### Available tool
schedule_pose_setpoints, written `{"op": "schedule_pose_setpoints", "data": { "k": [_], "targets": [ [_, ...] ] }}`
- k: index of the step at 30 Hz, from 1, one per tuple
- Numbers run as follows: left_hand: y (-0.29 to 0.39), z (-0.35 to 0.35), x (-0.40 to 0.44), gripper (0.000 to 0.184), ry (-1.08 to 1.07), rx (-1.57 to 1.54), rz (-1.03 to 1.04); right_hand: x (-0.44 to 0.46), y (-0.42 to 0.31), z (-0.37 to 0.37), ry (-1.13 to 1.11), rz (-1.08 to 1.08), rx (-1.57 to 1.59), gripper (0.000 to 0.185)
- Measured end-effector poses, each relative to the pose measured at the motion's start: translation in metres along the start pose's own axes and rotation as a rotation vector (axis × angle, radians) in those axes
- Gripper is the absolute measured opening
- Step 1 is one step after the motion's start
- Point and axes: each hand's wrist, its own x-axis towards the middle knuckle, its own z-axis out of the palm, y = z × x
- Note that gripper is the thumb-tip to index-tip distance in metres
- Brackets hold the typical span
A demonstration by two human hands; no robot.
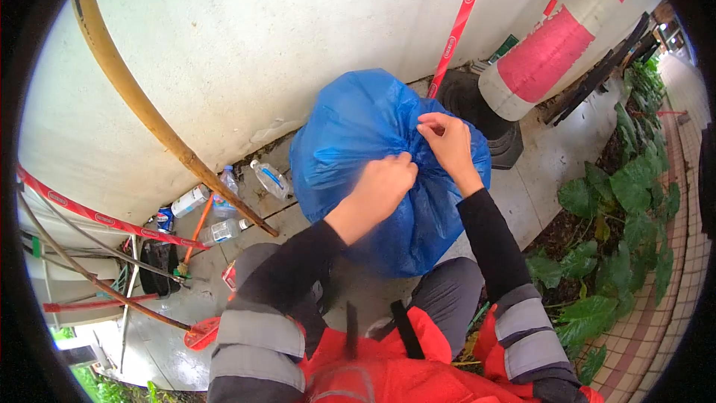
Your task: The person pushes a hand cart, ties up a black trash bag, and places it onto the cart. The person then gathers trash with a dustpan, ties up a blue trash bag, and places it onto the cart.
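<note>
A full blue plastic bag [343,119] stands on the paving between my knees, its top gathered into creases. My left hand [380,190] is closed in a fist on the gathered plastic near the middle of the bag. Just right of it and a little higher, my right hand [447,142] has its thumb and index finger pinched together at the gathered part; whatever lies between those fingertips is too small to make out.
Plastic bottles [272,179] and a blue can lie left of the bag by the white wall [224,45]. A bamboo pole [142,112] leans there. Behind the bag stand a red-and-white cone [544,52], its dark base and a red pole [455,30]. Leafy plants [626,209] grow at right.
</note>
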Motion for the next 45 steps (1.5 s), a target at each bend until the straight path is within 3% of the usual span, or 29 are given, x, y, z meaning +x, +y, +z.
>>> {"op": "schedule_pose_setpoints", "data": {
  "k": [1, 2, 3, 4, 5, 6, 8, 10, 11, 12, 14, 16, 17, 18, 19, 24, 26, 30, 34, 39, 40, 41, 42, 43, 44, 45],
  "targets": [
    [-0.001, -0.01, -0.002, 0.016, -0.075, -0.035, -0.134, -0.004, -0.011, -0.002, 0.033, -0.085, -0.123, 0.034],
    [-0.01, -0.016, -0.004, 0.016, -0.085, -0.037, -0.131, -0.011, -0.021, -0.001, 0.067, -0.162, -0.244, 0.049],
    [-0.023, -0.023, -0.007, 0.019, 0.135, -0.099, -0.186, -0.023, -0.03, 0.004, 0.069, -0.148, -0.241, 0.049],
    [-0.035, -0.03, -0.008, 0.023, 0.357, -0.163, -0.243, -0.037, -0.039, 0.01, 0.109, -0.176, -0.413, 0.066],
    [-0.044, -0.04, -0.009, 0.027, 0.363, -0.474, -0.459, -0.048, -0.047, 0.018, 0.145, -0.21, -0.588, 0.084],
    [-0.051, -0.04, -0.007, 0.03, 0.376, -0.645, -0.539, -0.055, -0.051, 0.027, 0.022, -0.147, -0.573, 0.1],
    [-0.064, -0.042, -0.002, 0.037, 0.452, -0.987, -0.708, -0.058, -0.047, 0.049, -0.006, -0.158, -0.712, 0.104],
    [-0.067, -0.033, 0.012, 0.043, 0.586, -1.138, -0.798, -0.046, -0.034, 0.059, -0.099, -0.008, -0.708, 0.099],
    [-0.074, -0.024, 0.017, 0.048, 0.625, -0.929, -0.74, -0.04, -0.028, 0.06, -0.203, 0.127, -0.709, 0.093],
    [-0.078, -0.018, 0.024, 0.048, 0.614, -0.925, -0.758, -0.034, -0.024, 0.058, -0.22, 0.136, -0.702, 0.093],
    [-0.076, -0.026, 0.04, 0.049, 0.795, -0.687, -0.714, -0.029, -0.026, 0.053, -0.218, -0.02, -0.729, 0.07],
    [-0.084, -0.029, 0.045, 0.042, 0.728, -0.589, -0.826, -0.02, -0.037, 0.048, -0.266, -0.074, -0.67, 0.061],
    [-0.091, -0.023, 0.045, 0.037, 0.724, -0.394, -0.738, -0.017, -0.043, 0.046, -0.284, -0.141, -0.633, 0.052],
    [-0.097, -0.017, 0.044, 0.032, 0.718, -0.2, -0.648, -0.016, -0.048, 0.046, -0.295, -0.132, -0.626, 0.052],
    [-0.099, -0.014, 0.044, 0.023, 0.723, -0.312, -0.666, -0.017, -0.053, 0.048, -0.279, -0.066, -0.542, 0.048],
    [-0.101, -0.025, 0.036, 0.015, 0.654, -0.28, -0.751, -0.017, -0.053, 0.055, -0.228, 0.112, -0.403, 0.043],
    [-0.102, -0.034, 0.028, 0.013, 0.655, -0.192, -0.739, -0.01, -0.056, 0.053, -0.329, 0.374, -0.384, 0.045],
    [-0.095, -0.048, -0.013, 0.014, 0.632, -0.148, -0.75, 0.003, -0.067, 0.035, -0.551, 0.285, -0.612, 0.045],
    [-0.072, -0.118, -0.104, 0.021, 0.111, -0.264, -0.774, -0.003, -0.069, 0.025, -0.614, 0.155, -0.686, 0.049],
    [-0.039, -0.223, -0.327, 0.03, -0.321, -0.263, -1.138, -0.002, -0.12, -0.012, -0.847, 0.044, -0.808, 0.04],
    [-0.033, -0.233, -0.399, 0.029, -0.246, -0.37, -1.258, -0.001, -0.134, -0.018, -0.925, 0.009, -0.84, 0.037],
    [-0.017, -0.271, -0.433, 0.024, -0.284, -0.181, -1.317, 0.001, -0.145, -0.028, -0.943, -0.013, -0.845, 0.037],
    [-0.006, -0.302, -0.486, 0.019, -0.337, -0.196, -1.214, 0.005, -0.156, -0.036, -0.965, -0.054, -0.894, 0.034],
    [0.016, -0.35, -0.486, 0.018, -0.194, -0.274, -1.602, 0.013, -0.163, -0.039, -0.977, -0.102, -0.941, 0.032],
    [0.034, -0.372, -0.537, 0.019, 0.052, -0.511, -1.875, 0.012, -0.158, -0.048, -0.911, -0.163, -0.859, 0.031],
    [0.053, -0.416, -0.522, 0.02, 0.143, -0.445, -2.118, 0.015, -0.166, -0.056, -0.961, -0.173, -0.93, 0.031]
  ]
}}
